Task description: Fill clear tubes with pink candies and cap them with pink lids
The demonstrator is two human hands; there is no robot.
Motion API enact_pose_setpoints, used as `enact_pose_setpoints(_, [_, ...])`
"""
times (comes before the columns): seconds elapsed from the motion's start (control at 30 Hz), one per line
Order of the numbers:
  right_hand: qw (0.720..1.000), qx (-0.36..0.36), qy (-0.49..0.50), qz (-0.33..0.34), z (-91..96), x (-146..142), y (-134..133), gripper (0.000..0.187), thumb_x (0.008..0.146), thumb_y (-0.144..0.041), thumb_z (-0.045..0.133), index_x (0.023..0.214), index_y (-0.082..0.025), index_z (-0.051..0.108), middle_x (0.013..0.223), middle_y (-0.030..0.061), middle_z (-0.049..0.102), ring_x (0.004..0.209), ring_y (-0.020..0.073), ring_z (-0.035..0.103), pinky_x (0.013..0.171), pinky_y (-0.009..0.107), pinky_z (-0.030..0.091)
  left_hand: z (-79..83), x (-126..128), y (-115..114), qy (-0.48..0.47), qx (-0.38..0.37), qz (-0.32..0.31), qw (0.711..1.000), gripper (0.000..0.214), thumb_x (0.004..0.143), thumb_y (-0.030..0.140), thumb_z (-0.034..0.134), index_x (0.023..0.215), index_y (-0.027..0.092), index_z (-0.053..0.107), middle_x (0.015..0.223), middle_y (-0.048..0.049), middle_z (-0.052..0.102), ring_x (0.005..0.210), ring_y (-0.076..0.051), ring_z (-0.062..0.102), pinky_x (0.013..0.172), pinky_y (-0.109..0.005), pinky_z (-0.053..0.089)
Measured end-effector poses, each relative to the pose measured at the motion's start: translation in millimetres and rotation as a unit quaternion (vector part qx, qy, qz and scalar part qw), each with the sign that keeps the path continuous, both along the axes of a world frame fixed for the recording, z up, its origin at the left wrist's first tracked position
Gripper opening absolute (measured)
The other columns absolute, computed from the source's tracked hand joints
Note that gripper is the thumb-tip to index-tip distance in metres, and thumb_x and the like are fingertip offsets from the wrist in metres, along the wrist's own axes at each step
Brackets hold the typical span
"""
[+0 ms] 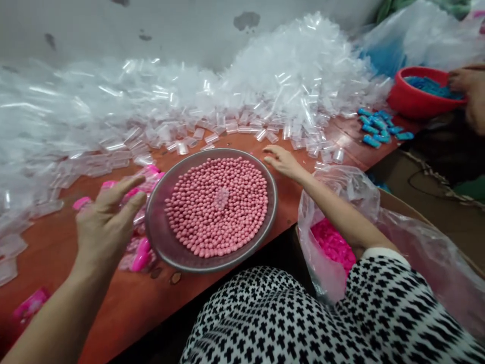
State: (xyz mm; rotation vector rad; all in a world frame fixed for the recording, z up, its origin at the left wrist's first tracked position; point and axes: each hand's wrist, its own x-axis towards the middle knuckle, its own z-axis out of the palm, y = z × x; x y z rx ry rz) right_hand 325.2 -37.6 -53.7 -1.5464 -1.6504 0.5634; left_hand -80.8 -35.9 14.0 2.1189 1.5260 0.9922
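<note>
A round metal tray point(265, 222) full of small pink beads point(215, 205) sits on the reddish table point(125, 298), with one clear sachet lying on the beads. My left hand point(106, 222) hovers left of the tray, fingers apart and empty, above a few filled pink sachets point(142, 253). My right hand point(282, 161) rests flat on the table just past the tray's far right rim, fingers stretched toward the loose clear sachets point(303, 141); it holds nothing I can see.
A huge heap of empty clear sachets point(288, 76) covers the back of the table. At my right side a plastic bag point(341, 237) holds pink sachets. Blue filled sachets point(379, 129) lie far right by a red basin point(413, 101), where another person's hand point(464, 78) works.
</note>
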Motion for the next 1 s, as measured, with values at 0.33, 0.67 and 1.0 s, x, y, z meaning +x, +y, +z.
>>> enact_pose_setpoints(0.33, [0.963, -0.055, -0.184, 0.187, -45.1, -27, 33, 0.043, 0.097, -0.035, 0.052, 0.135, -0.017, 0.056, 0.152, 0.0149, 0.046, 0.143, 0.0308, 0.037, 0.118, 0.053, 0.026, -11.6, 39, -31, 0.013, -0.082, -0.043, 0.996, 0.035, 0.08, 0.032, 0.072, 0.109, 0.05, 0.072, 0.122, 0.0153, 0.071, 0.131, -0.029, 0.057, 0.118, -0.051, 0.037])
enact_pose_setpoints(0.67, [0.966, -0.006, -0.187, 0.179, -43.7, 62, -32, 0.04, 0.098, -0.036, 0.05, 0.128, -0.012, 0.062, 0.146, 0.0189, 0.053, 0.136, 0.0278, 0.049, 0.114, 0.049, 0.036, -19.4, 43, -34, 0.021, -0.059, -0.001, 0.998, 0.035, 0.077, 0.046, 0.066, 0.1, 0.021, 0.078, 0.112, -0.0044, 0.076, 0.112, -0.028, 0.069, 0.109, -0.043, 0.049])
enact_pose_setpoints(1.0, [0.947, 0.01, -0.152, 0.284, -35.9, -23, 71, 0.047, 0.095, -0.025, 0.058, 0.141, -0.019, 0.05, 0.157, 0.008, 0.041, 0.144, 0.0216, 0.04, 0.121, 0.041, 0.03, -25.7, 32, -31, 0.058, -0.066, 0.012, 0.996, 0.037, 0.079, 0.045, 0.064, 0.101, 0.019, 0.077, 0.11, -0.0075, 0.077, 0.112, -0.031, 0.069, 0.109, -0.048, 0.048])
